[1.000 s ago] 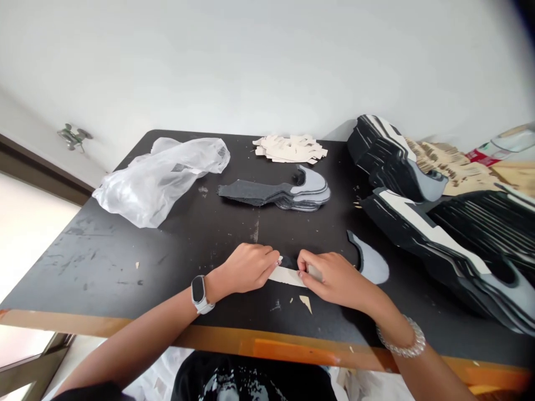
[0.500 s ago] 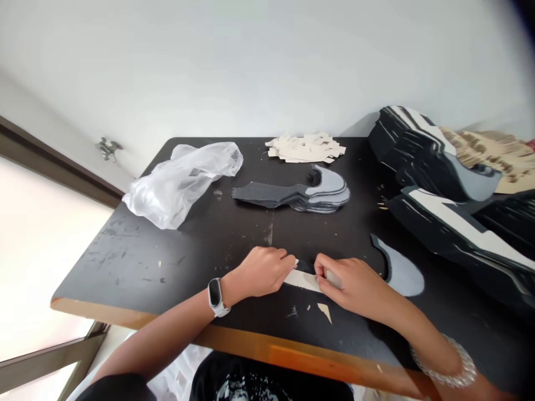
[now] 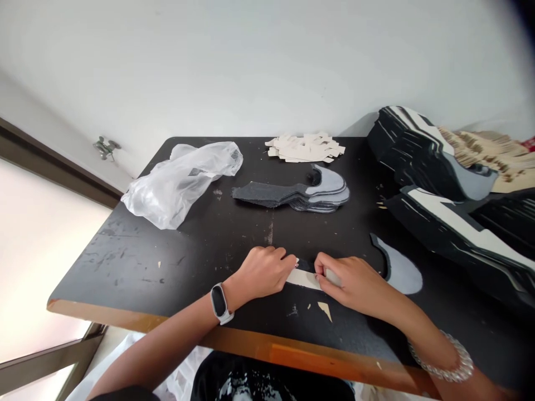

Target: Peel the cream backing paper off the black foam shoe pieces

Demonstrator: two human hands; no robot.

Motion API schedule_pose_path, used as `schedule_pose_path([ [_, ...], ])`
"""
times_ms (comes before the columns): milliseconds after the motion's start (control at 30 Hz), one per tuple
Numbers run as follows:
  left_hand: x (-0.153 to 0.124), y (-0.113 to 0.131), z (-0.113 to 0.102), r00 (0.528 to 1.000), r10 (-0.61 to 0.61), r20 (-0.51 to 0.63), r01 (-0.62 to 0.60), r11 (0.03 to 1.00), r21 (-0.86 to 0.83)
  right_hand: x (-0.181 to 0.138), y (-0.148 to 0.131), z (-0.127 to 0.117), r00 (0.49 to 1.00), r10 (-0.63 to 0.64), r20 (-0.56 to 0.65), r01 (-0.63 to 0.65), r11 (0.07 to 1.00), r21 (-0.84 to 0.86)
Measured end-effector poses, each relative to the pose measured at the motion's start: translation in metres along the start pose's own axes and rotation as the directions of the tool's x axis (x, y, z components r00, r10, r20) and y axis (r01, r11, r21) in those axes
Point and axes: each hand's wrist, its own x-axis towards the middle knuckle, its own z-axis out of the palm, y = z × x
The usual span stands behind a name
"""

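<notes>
Squarely between left hand (image 3: 262,273) and right hand (image 3: 356,282), cream strip (image 3: 304,278).

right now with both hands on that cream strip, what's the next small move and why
Probably press the cream strip flat, sliding the fingertips apart from its middle. The left hand and right hand both pinch it, nearly touching, over the grey-tipped cut piece lying on the table. Whether it is stuck down cannot be told.
</notes>
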Motion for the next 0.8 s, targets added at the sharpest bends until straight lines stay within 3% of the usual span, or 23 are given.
schedule_pose_path([
  [267,0.001,-0.004,0.008,0.994,-0.013,-0.106,0.011,1.000,-0.020,-0.002,-0.001,-0.002,1.000,-0.001,0.021,0.002,1.000,-0.030],
  [500,-0.001,-0.012,0.013,0.979,-0.076,-0.191,0.074,0.997,-0.016,0.000,-0.007,-0.002,0.994,0.100,-0.035,-0.102,0.992,-0.077],
  [800,-0.003,-0.014,0.008,0.985,-0.051,-0.163,0.049,0.999,-0.016,0.000,-0.011,-0.004,0.969,0.235,-0.076,-0.244,0.959,-0.141],
])
